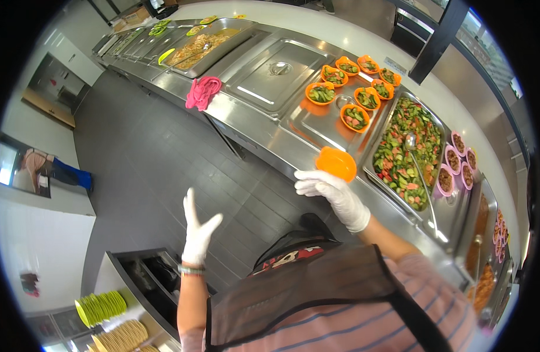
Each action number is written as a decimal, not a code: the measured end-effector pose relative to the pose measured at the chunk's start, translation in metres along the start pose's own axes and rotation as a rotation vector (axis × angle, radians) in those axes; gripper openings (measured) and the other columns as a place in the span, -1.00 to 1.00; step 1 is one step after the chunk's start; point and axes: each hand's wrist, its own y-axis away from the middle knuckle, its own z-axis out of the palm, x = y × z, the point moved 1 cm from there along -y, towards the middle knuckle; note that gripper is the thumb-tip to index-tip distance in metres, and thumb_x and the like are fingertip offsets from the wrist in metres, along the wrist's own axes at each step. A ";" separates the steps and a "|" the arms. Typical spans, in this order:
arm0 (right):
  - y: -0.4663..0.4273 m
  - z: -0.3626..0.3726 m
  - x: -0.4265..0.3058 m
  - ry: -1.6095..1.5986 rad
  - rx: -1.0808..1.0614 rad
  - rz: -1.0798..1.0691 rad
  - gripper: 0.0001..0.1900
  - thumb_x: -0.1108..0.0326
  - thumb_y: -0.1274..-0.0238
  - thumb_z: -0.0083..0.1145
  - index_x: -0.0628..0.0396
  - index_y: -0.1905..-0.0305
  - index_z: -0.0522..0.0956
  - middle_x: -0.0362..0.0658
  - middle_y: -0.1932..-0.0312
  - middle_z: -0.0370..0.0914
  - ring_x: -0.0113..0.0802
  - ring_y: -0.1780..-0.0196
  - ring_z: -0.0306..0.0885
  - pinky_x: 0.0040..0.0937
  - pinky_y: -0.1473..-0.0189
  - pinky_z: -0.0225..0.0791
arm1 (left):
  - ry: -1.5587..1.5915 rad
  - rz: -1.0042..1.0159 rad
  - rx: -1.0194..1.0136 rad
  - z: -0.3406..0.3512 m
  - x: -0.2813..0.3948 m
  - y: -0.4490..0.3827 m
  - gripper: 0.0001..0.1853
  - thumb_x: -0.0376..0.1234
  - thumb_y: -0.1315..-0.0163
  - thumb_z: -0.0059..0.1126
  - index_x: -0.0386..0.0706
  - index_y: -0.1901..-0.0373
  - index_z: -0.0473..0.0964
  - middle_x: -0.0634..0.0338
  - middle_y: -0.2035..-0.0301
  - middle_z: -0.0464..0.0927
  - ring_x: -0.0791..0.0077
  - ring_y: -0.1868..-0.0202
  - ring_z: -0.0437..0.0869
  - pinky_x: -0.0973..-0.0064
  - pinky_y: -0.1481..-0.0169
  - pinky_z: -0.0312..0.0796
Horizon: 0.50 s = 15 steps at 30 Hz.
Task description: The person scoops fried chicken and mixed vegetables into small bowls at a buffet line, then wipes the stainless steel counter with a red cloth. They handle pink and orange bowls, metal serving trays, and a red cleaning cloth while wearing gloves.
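My left hand [198, 235], in a white glove, is raised over the floor with thumb and fingers spread, holding nothing. My right hand [334, 196], gloved too, reaches along the counter's front edge with its fingers extended. Just beyond it sits an orange bowl [336, 163]; whether the fingertips touch it I cannot tell. Several orange bowls of cucumber salad [354, 118] stand on a steel lid [314, 121]. To their right is a deep steel pan [370, 169] of chopped cucumber and pink pieces, with a metal serving spoon [411, 143] lying in it.
A pink cloth [203, 92] lies by a closed steel lid [279, 68]. Left of it a pan of noodle-like food [199, 48] holds a ladle. Pink bowls of minced food [452, 158] stand far right. Stacked green plates [100, 308] are lower left. A person [45, 165] is at the left.
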 end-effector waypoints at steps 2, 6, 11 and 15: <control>-0.022 -0.004 0.007 -0.018 0.068 -0.047 -0.41 -0.03 -0.53 -0.05 0.29 -0.33 0.44 -0.02 -0.11 0.61 -0.28 -0.17 0.59 -0.29 -0.30 0.39 | -0.130 -0.058 -0.047 -0.002 -0.005 -0.077 0.13 -0.19 -0.08 0.53 -0.06 -0.62 -0.04 -0.19 -0.58 -0.26 0.08 -0.63 -0.23 0.21 -0.62 -0.15; -0.079 -0.019 0.022 -0.197 0.203 0.045 -0.38 -0.06 -0.52 -0.03 0.33 -0.31 0.44 0.00 -0.10 0.61 -0.24 -0.14 0.62 -0.26 -0.29 0.41 | -0.197 -0.163 -0.089 0.008 -0.016 -0.218 0.25 -0.05 0.06 0.61 -0.02 -0.61 -0.04 -0.33 -0.55 -0.30 -0.10 -0.60 -0.16 0.16 -0.58 0.04; -0.178 -0.035 0.009 -0.274 0.196 -0.021 -0.40 -0.04 -0.51 -0.01 0.32 -0.30 0.46 0.02 -0.04 0.65 -0.22 -0.12 0.62 -0.24 -0.25 0.42 | -0.614 -0.163 -0.103 0.021 -0.017 -0.348 0.30 0.01 0.15 0.64 0.10 -0.62 -0.05 -0.21 -0.56 -0.30 -0.26 -0.58 -0.16 0.05 -0.56 0.08; -0.235 -0.037 -0.010 -0.222 0.255 -0.069 -0.45 0.01 -0.51 0.00 0.29 -0.28 0.50 0.01 -0.04 0.63 -0.21 -0.12 0.60 -0.22 -0.28 0.39 | -0.910 -0.130 -0.142 0.013 -0.015 -0.438 0.30 0.08 0.19 0.61 0.16 -0.61 -0.02 -0.10 -0.58 -0.31 -0.32 -0.56 -0.15 -0.31 -0.51 0.02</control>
